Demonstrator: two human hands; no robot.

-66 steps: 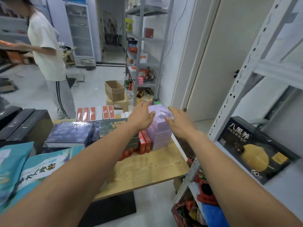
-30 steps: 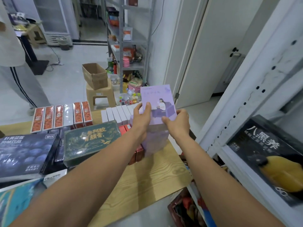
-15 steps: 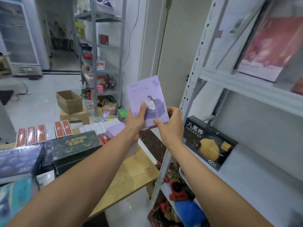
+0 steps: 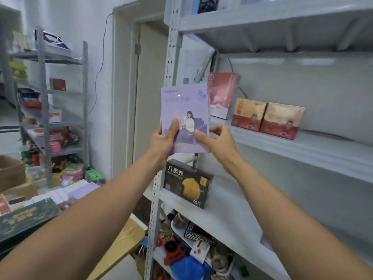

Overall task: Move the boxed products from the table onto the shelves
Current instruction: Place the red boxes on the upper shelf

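Hands share the hold: left hand (image 4: 162,143) and right hand (image 4: 219,142) each pinch a lower corner of the purple box (image 4: 184,106), thumbs on its front. It hangs in the air before the post (image 4: 171,63), left of the middle shelf (image 4: 302,152). Best to carry it right, clear of the post, and seat its base near the red boxes (image 4: 264,120) before letting go. It stands upright, long axis vertical, printed face toward the camera.
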